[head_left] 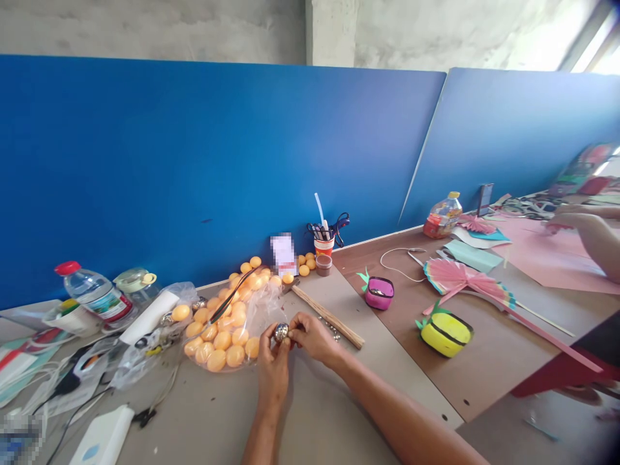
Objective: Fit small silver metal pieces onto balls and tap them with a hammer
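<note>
A small shiny silver ball is between my two hands above the grey table. My left hand is closed round its left and lower side. On the right, my right hand has its thumb and fingers pinched together against the ball's edge; anything tiny between those fingertips is too small to make out. A clear plastic bag of orange balls lies just left of my hands. Beyond my right hand are a bundle of thin wooden sticks and several small silver beads.
A paper cup of pens stands by the blue partition. Purple and yellow pouches sit right, near a pink paper fan. Bottles, cables and bags crowd the left. Another person's arm rests over pink paper at far right.
</note>
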Demonstrator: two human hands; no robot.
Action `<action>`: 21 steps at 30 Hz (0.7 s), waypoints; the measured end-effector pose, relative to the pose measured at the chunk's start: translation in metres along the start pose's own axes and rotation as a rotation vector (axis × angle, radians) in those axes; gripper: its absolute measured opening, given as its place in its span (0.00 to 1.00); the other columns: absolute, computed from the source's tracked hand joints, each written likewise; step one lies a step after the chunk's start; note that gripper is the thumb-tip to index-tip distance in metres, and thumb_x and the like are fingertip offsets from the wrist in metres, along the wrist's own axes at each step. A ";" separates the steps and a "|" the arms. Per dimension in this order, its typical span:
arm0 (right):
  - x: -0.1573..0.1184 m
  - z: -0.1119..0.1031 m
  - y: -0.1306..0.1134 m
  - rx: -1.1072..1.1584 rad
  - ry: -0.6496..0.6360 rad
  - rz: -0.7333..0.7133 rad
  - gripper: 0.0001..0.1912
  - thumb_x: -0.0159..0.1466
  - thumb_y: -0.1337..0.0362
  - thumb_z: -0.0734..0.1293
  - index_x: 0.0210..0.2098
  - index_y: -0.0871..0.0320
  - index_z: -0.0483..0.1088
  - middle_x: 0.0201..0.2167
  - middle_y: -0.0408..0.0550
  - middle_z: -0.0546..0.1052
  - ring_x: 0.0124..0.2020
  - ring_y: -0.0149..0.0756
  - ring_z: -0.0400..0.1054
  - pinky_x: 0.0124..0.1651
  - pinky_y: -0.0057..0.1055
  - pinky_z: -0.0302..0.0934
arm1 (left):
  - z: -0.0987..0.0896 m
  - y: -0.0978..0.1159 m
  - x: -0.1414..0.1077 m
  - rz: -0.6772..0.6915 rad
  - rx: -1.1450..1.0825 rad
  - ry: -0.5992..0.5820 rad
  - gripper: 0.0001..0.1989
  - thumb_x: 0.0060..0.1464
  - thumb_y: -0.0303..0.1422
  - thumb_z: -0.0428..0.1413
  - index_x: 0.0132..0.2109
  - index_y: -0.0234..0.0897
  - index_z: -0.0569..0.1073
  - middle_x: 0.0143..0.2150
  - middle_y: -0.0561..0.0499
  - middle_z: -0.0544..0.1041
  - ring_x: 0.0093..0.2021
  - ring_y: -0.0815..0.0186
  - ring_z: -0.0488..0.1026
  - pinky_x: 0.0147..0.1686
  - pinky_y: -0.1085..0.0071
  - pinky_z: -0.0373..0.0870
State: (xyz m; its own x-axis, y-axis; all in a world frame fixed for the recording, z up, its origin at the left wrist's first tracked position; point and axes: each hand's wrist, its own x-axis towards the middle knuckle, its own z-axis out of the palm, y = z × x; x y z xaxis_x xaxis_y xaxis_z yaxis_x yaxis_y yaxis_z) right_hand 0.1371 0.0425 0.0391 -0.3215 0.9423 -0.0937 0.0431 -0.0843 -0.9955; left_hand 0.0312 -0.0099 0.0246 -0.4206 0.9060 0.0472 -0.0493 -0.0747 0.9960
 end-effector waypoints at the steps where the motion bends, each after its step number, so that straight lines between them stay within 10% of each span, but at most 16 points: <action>1: 0.000 -0.001 0.000 0.013 -0.007 0.003 0.06 0.52 0.72 0.65 0.24 0.57 0.63 0.16 0.36 0.68 0.20 0.27 0.62 0.26 0.24 0.55 | 0.000 -0.002 0.001 -0.014 -0.027 -0.004 0.24 0.45 0.43 0.62 0.48 0.36 0.72 0.46 0.43 0.78 0.42 0.56 0.77 0.42 0.61 0.75; 8: 0.006 -0.029 -0.005 0.161 -0.164 -0.008 0.08 0.53 0.61 0.68 0.26 0.58 0.65 0.16 0.34 0.63 0.19 0.24 0.56 0.26 0.24 0.52 | 0.002 -0.012 0.006 -0.182 -0.408 -0.038 0.24 0.42 0.40 0.66 0.47 0.39 0.72 0.41 0.50 0.77 0.35 0.63 0.77 0.40 0.64 0.73; 21: -0.001 -0.057 -0.015 -1.082 -0.152 0.038 0.16 0.55 0.69 0.67 0.44 0.58 0.74 0.44 0.51 0.77 0.42 0.38 0.71 0.37 0.28 0.57 | -0.001 -0.006 0.009 -0.276 -0.540 -0.067 0.26 0.40 0.38 0.68 0.46 0.38 0.69 0.35 0.52 0.78 0.33 0.63 0.79 0.38 0.66 0.73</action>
State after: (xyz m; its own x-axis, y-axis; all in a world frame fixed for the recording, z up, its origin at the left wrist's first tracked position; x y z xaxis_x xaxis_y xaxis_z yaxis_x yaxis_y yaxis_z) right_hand 0.1906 0.0613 0.0545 -0.4127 0.8889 -0.1990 0.8403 0.2872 -0.4598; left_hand 0.0263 -0.0018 0.0189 -0.2698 0.9449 -0.1852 -0.6085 -0.0182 0.7933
